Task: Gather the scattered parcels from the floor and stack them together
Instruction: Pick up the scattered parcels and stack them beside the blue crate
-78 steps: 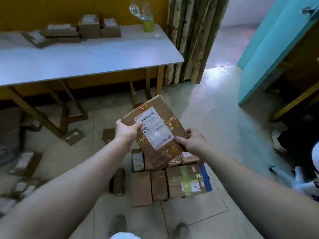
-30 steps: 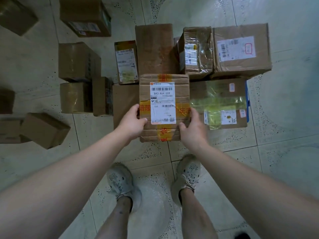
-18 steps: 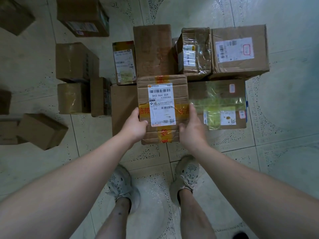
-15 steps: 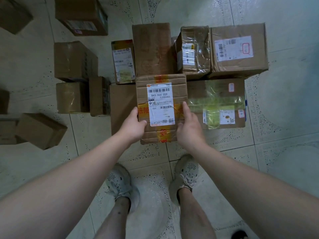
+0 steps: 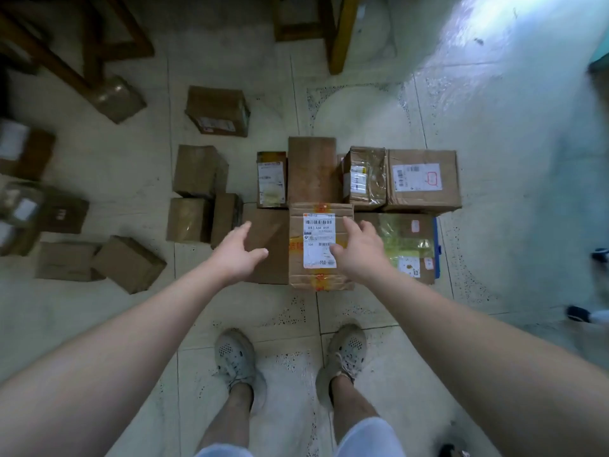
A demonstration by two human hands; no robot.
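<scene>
A brown parcel with a white label and orange tape (image 5: 320,247) lies on the floor in the front row of a gathered group of parcels (image 5: 423,178). My left hand (image 5: 239,250) hovers open to its left, over a plain flat parcel (image 5: 268,225). My right hand (image 5: 357,247) hovers open over the labelled parcel's right edge, fingers spread, holding nothing. Several loose parcels lie scattered at the left, among them a tilted box (image 5: 128,263) and a box with a side label (image 5: 217,110).
Wooden table legs (image 5: 336,34) stand on the tiled floor beyond the parcels. My two feet in grey shoes (image 5: 235,356) stand just in front of the group. A dark object with blue and white parts (image 5: 590,313) lies at the right edge.
Both hands let go of the labelled parcel, which now lies in the front row. The hands have lifted away and opened, and the view has risen and pulled back.
</scene>
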